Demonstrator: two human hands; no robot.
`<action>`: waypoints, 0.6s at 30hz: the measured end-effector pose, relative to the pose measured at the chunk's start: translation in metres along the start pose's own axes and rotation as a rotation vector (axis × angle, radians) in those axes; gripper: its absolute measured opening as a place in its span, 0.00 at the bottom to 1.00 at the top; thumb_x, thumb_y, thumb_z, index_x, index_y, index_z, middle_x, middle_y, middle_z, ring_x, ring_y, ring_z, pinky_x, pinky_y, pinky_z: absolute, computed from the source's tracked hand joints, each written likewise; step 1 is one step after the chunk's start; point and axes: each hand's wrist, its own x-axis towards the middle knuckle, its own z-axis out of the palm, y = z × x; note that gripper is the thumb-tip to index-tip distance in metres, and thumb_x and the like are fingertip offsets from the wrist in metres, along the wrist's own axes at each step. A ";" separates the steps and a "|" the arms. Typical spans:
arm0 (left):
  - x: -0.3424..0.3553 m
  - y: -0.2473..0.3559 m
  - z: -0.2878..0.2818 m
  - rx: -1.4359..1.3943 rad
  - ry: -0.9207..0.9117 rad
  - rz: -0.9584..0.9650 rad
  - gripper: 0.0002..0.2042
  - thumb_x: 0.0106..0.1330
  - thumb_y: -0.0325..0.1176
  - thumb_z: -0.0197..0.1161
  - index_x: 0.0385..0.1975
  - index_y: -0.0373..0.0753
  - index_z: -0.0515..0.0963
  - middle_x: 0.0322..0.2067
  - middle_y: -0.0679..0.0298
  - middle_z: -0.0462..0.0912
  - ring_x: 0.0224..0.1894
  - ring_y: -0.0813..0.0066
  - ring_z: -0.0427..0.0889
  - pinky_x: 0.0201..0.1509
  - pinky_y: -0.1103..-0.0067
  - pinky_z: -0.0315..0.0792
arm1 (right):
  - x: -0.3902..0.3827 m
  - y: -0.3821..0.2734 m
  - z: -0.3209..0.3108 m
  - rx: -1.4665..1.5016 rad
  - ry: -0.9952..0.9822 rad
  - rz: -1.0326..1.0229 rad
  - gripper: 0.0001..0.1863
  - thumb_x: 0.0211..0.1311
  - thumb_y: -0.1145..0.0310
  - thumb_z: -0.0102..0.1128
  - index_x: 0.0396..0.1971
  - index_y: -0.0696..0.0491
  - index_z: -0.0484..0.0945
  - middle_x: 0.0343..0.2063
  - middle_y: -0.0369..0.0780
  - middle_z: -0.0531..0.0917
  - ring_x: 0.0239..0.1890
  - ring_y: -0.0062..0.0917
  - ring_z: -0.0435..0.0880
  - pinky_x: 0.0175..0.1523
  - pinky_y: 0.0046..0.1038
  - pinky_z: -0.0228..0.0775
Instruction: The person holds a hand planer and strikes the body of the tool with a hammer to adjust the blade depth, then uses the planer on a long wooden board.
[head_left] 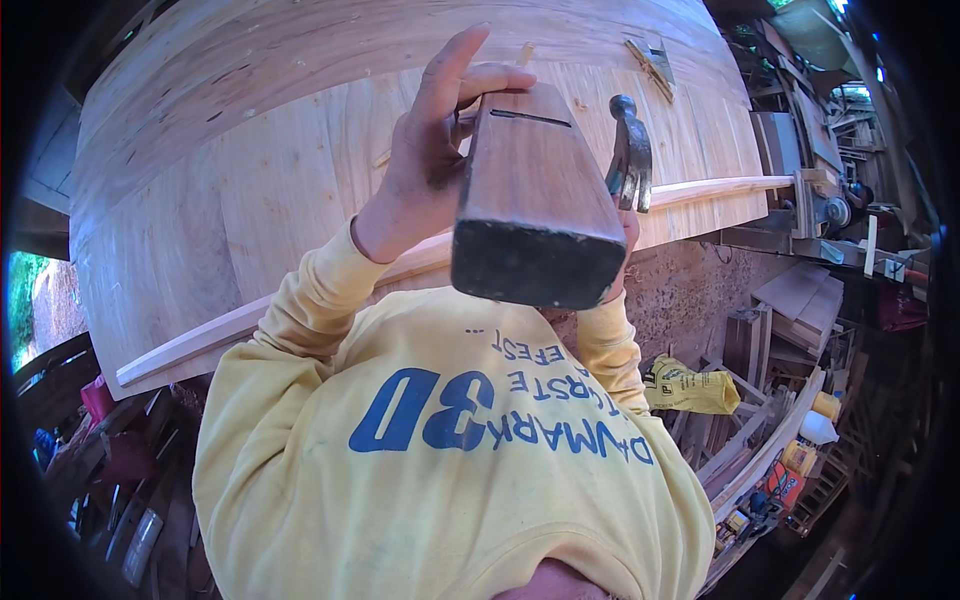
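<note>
Clearly, the broad wooden tabletop [270, 170] takes up most room, its far side curving toward the dark fisheye rim and its near edge partly covered by the person; pale and grainy, it has wide bare stretches left of and beyond the hands. The yellow sweatshirt [440, 520], soft fabric with blue lettering, blocks whatever lies beneath the chest. A long, slim strip of pale wood [230, 322] runs along the near edge, its middle hidden behind arm and plane. The wooden hand plane [530, 165] is held up before the chest, its smooth brown sole toward the camera, crossed by a narrow dark slot; its near end is blackened, its top turned away. The left hand [430, 150] grips its left side and far end, one finger raised free. The right hand [630, 228] is mostly concealed behind the plane, so I cannot tell how its fingers are set. Just beside the plane's right side, the claw hammer [632, 150] shows only its worn, dark metal head. Smallest, a wood-and-metal tool [650, 72] lies beyond, its kind hard to make out.
</note>
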 end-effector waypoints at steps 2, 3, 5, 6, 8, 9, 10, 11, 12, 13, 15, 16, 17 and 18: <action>0.002 -0.002 -0.001 0.035 -0.032 0.024 0.51 0.59 0.25 0.77 0.79 0.46 0.48 0.57 0.57 0.81 0.61 0.68 0.80 0.65 0.71 0.75 | -0.004 -0.002 0.003 -0.024 -0.011 -0.028 0.28 0.79 0.42 0.46 0.31 0.54 0.72 0.19 0.31 0.70 0.20 0.13 0.66 0.25 0.19 0.53; 0.004 -0.004 -0.002 0.074 -0.056 0.052 0.51 0.60 0.25 0.77 0.79 0.47 0.48 0.57 0.58 0.81 0.60 0.68 0.80 0.64 0.71 0.75 | -0.007 -0.003 0.005 -0.048 -0.030 -0.059 0.28 0.79 0.42 0.46 0.31 0.54 0.72 0.18 0.31 0.70 0.20 0.13 0.66 0.25 0.19 0.53; -0.005 -0.015 -0.002 -0.207 0.023 -0.060 0.45 0.68 0.36 0.68 0.79 0.44 0.44 0.58 0.50 0.79 0.60 0.63 0.80 0.65 0.68 0.74 | -0.007 -0.007 0.007 -0.066 -0.072 -0.060 0.28 0.79 0.42 0.46 0.31 0.53 0.72 0.18 0.30 0.70 0.20 0.13 0.65 0.25 0.19 0.53; -0.009 -0.021 -0.003 -0.491 0.096 -0.168 0.42 0.76 0.46 0.59 0.80 0.41 0.41 0.60 0.43 0.77 0.61 0.57 0.80 0.66 0.65 0.73 | -0.006 -0.011 0.010 -0.062 -0.093 -0.053 0.28 0.79 0.42 0.46 0.30 0.53 0.71 0.18 0.30 0.70 0.20 0.13 0.65 0.25 0.19 0.53; -0.009 -0.025 -0.008 -0.398 0.048 -0.171 0.40 0.77 0.48 0.56 0.80 0.41 0.41 0.63 0.43 0.75 0.63 0.56 0.77 0.68 0.65 0.72 | -0.007 -0.012 0.010 -0.055 -0.104 -0.033 0.27 0.80 0.43 0.46 0.30 0.53 0.71 0.19 0.30 0.70 0.20 0.13 0.65 0.25 0.19 0.53; -0.010 -0.026 -0.009 -0.301 0.003 -0.170 0.39 0.78 0.50 0.53 0.80 0.42 0.42 0.65 0.43 0.72 0.65 0.56 0.75 0.69 0.64 0.70 | -0.008 -0.013 0.011 -0.057 -0.100 -0.032 0.27 0.80 0.43 0.46 0.30 0.53 0.71 0.19 0.30 0.70 0.20 0.13 0.65 0.25 0.19 0.53; -0.010 -0.029 -0.010 -0.302 0.002 -0.170 0.39 0.78 0.50 0.53 0.80 0.42 0.42 0.65 0.43 0.72 0.65 0.56 0.75 0.69 0.64 0.70 | -0.009 -0.017 0.015 -0.058 -0.076 -0.022 0.27 0.80 0.44 0.46 0.30 0.53 0.71 0.19 0.30 0.70 0.20 0.13 0.65 0.25 0.19 0.53; -0.010 -0.031 -0.010 -0.385 0.021 -0.176 0.39 0.79 0.49 0.53 0.80 0.42 0.42 0.64 0.43 0.72 0.64 0.56 0.76 0.69 0.65 0.70 | -0.009 -0.018 0.017 -0.060 -0.053 -0.012 0.27 0.80 0.44 0.46 0.30 0.53 0.71 0.19 0.30 0.71 0.20 0.13 0.65 0.25 0.19 0.53; -0.011 -0.033 -0.010 -0.469 0.041 -0.180 0.38 0.79 0.48 0.52 0.80 0.42 0.42 0.64 0.43 0.73 0.64 0.57 0.76 0.68 0.65 0.71 | -0.010 -0.013 0.016 -0.061 -0.053 -0.012 0.27 0.80 0.44 0.46 0.30 0.53 0.71 0.19 0.30 0.71 0.20 0.13 0.65 0.25 0.19 0.53; -0.010 -0.030 -0.008 -0.470 0.039 -0.180 0.38 0.79 0.48 0.52 0.80 0.42 0.42 0.64 0.43 0.73 0.64 0.57 0.76 0.68 0.65 0.71 | -0.010 -0.006 0.016 -0.025 -0.026 0.014 0.26 0.80 0.44 0.46 0.31 0.53 0.71 0.19 0.30 0.71 0.20 0.13 0.65 0.25 0.19 0.53; -0.009 -0.021 -0.003 -0.387 0.080 -0.289 0.37 0.79 0.47 0.52 0.80 0.42 0.42 0.63 0.43 0.74 0.63 0.57 0.77 0.68 0.66 0.71 | -0.011 0.002 0.012 0.009 0.002 0.040 0.26 0.80 0.44 0.46 0.31 0.53 0.71 0.19 0.30 0.71 0.20 0.12 0.65 0.25 0.19 0.54; -0.008 -0.021 -0.004 -0.387 0.080 -0.289 0.37 0.79 0.47 0.52 0.80 0.42 0.42 0.63 0.43 0.74 0.63 0.57 0.77 0.68 0.66 0.71 | -0.011 0.000 0.013 0.020 -0.007 0.050 0.26 0.80 0.44 0.46 0.31 0.53 0.71 0.19 0.30 0.71 0.20 0.12 0.65 0.25 0.19 0.54; -0.007 -0.021 -0.004 -0.418 0.121 -0.341 0.37 0.79 0.46 0.52 0.80 0.42 0.43 0.62 0.43 0.75 0.63 0.58 0.78 0.68 0.66 0.72 | -0.010 0.000 0.013 0.031 -0.015 0.059 0.25 0.80 0.45 0.47 0.32 0.53 0.71 0.19 0.31 0.71 0.20 0.12 0.65 0.25 0.19 0.54; -0.007 -0.022 -0.005 -0.449 0.161 -0.393 0.37 0.79 0.45 0.53 0.80 0.42 0.43 0.62 0.43 0.76 0.62 0.58 0.78 0.68 0.66 0.72 | -0.011 0.001 0.014 0.030 -0.014 0.059 0.25 0.80 0.45 0.47 0.32 0.53 0.71 0.19 0.31 0.71 0.20 0.12 0.65 0.25 0.19 0.54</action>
